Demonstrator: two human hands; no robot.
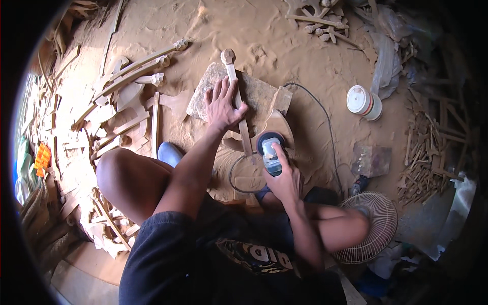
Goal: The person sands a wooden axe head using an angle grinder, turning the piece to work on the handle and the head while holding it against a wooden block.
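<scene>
the left hand (221, 105) lay flat, fingers spread, pressing a long carved wooden spindle (236, 96) down onto a grey stone block (203, 99) that sat in the sawdust floor (284, 56) a little beyond the knees. the spindle ran from its knobbed far end, past the hand, to its near end just left of the sander. the right hand (284, 178) was wrapped around a small electric disc sander (270, 147), its dark pad facing the near part of the spindle; whether the pad touched the wood could not be told. a thin cable (325, 122) curved from the tool away to the right.

the spindle looked light, stiff and slender, likely to skate or chatter under the spinning pad unless pinned firmly, and thin enough to snap if levered across the block's edge. the best hold seemed to be flat on its middle over the stone, clear of the pad. the sander looked compact and best held around its body.

more carved wooden pieces (132, 76) lay to the left, a white tub (362, 100) to the right, and an electric fan (368, 226) stood near right.
</scene>
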